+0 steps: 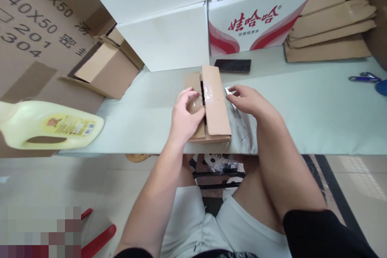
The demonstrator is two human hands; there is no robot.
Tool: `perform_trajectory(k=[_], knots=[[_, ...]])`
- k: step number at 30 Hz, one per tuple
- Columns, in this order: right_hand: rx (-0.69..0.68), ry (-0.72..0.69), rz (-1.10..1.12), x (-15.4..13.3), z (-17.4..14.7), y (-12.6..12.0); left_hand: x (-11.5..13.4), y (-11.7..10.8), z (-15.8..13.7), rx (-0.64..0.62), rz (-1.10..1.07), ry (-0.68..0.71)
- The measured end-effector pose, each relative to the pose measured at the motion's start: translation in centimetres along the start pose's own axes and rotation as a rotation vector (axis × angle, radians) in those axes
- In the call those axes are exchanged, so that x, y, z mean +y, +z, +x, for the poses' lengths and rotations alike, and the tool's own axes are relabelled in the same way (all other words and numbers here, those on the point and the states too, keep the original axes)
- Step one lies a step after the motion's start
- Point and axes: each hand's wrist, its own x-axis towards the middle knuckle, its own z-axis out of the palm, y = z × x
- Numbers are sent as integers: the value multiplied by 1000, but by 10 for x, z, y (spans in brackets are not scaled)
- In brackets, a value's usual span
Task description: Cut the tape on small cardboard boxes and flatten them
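A small brown cardboard box [216, 105] lies near the table's front edge, its two long top flaps parted by a dark narrow gap. My left hand [189, 113] is curled over the left flap, thumb and fingers pressed near the gap. A patch of clear tape shines on the right flap. Just right of the box, my right hand [246, 98] pinches a slim silver utility knife [227, 90], partly hidden by the fingers. Beneath that hand, crumpled clear plastic [243, 129] lies on the table, touching or close to the box.
Behind the box lies a black phone [232, 65], before stacked white cartons [169, 40]. Flattened cardboard [329, 48] is piled back right, with blue-handled scissors [365, 78] nearby. At left are a yellow jug [54, 125] and an open carton [110, 70]. The pale tablecloth [302, 121] ends above my lap.
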Motion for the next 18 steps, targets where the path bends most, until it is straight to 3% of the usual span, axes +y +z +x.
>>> perform_trajectory(k=[6,10,14,18], knots=[[-36,39,29,-6,-2,-1,-30,-27,-2,299,-378,-157],[-46,1,30,-7,-2,-3,-61,-36,-11,607,-384,-273],[-76,-16,63,-7,-4,-7,-89,-37,-25,614,-415,-431],[-147,-203,191,-8,-7,-6,-102,-34,-35,480,-425,-484]])
